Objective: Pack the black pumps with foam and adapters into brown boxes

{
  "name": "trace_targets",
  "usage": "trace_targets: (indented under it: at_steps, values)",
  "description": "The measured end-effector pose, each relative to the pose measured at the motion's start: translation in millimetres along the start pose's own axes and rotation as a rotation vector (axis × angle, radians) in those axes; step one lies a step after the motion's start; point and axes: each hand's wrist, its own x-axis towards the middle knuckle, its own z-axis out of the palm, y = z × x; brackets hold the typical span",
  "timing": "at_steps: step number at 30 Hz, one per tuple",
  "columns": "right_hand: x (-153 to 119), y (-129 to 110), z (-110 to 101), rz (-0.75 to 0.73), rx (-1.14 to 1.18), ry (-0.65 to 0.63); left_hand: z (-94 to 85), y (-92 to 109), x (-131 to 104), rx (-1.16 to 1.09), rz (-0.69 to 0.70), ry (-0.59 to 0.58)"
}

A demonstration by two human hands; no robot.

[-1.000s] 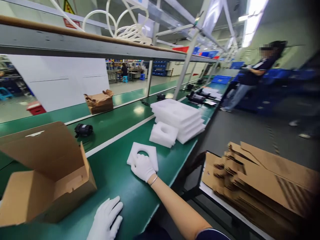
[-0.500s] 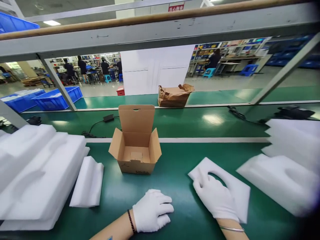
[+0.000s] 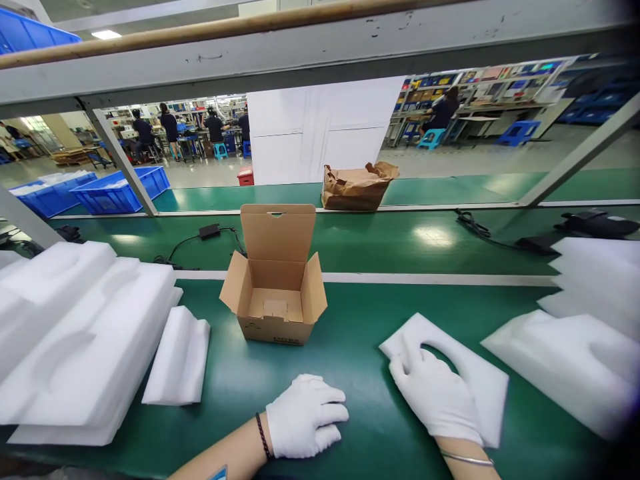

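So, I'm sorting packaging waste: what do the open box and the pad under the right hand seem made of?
Open box: matte brown cardboard, probably corrugated, with folded flaps and a slotted lid. Pad under the right hand: apparently matte white plastic foam, by its thickness and cut-out; exact plastic unclear.

A crumpled brown paper bag (image 3: 357,191) sat at the far side of the green bench (image 3: 360,247), in front of a tall white panel (image 3: 325,137). A black adapter (image 3: 209,231) lay on the bench with its cord looped around it, and a dark coiled cable (image 3: 473,223) lay farther right, near a black item (image 3: 595,225) too unclear to name. Two blue bins (image 3: 120,192) stood at far left, one partly behind a slanted metal post (image 3: 120,157). A long beam (image 3: 280,50) with a wooden edge crossed overhead. Beyond, a small red container (image 3: 245,176) stood on the floor, and a person (image 3: 443,112) in dark clothes sat on a light-blue stool (image 3: 431,139).
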Motion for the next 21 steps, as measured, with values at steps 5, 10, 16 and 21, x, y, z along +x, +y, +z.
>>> trace_targets:
  at_steps: [5, 10, 16, 21]
  values:
    - [2.6, 0.0, -1.4, 0.016, 0.039, -0.022, -0.7, 1.2, 1.1, 0.003, -0.009, -0.009]
    - [2.9, 0.8, -1.4, 0.01, 0.041, -0.016, -0.3, 1.2, 1.6, -0.019, -0.016, -0.006]
    - [1.8, 3.1, 1.7, 0.006, 0.018, 0.004, 5.6, -1.5, 1.7, -0.027, -0.005, 0.005]
    - [2.2, 2.6, 0.9, 0.008, 0.017, 0.021, 11.3, -4.8, 2.0, -0.018, 0.0, -0.004]
